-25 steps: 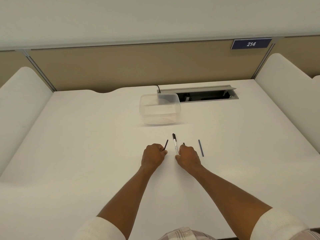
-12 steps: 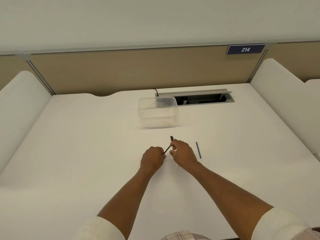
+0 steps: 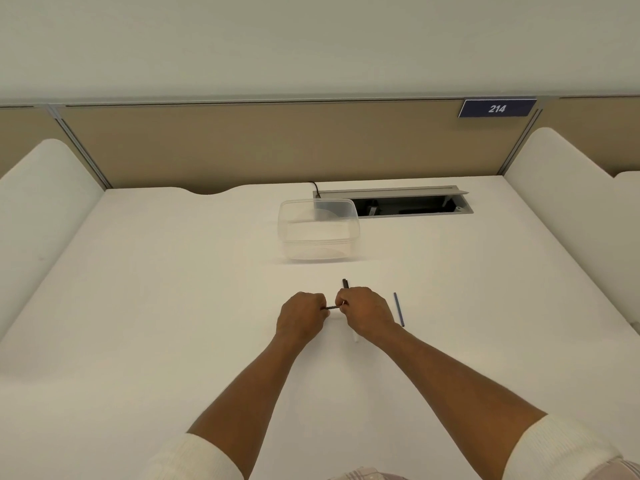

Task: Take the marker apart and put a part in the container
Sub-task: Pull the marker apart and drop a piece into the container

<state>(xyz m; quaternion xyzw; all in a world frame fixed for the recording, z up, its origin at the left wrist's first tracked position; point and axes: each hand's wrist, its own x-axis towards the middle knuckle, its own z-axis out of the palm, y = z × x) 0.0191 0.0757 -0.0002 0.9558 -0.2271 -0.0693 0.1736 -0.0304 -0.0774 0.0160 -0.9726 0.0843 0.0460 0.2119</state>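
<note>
Two hands, left hand (image 3: 302, 318) and right hand (image 3: 367, 315), pinch one thin rod (image 3: 332, 307); one container (image 3: 318, 230).

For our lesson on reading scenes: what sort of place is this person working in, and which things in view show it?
Probably a numbered study carrel or office desk: a white desk walled by a tan partition, a "214" sign, and an open cable hatch.

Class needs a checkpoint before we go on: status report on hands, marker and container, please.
Left hand and right hand both shut on a thin dark marker part. Container empty. Blue rod lies apart, nothing blocking.
</note>
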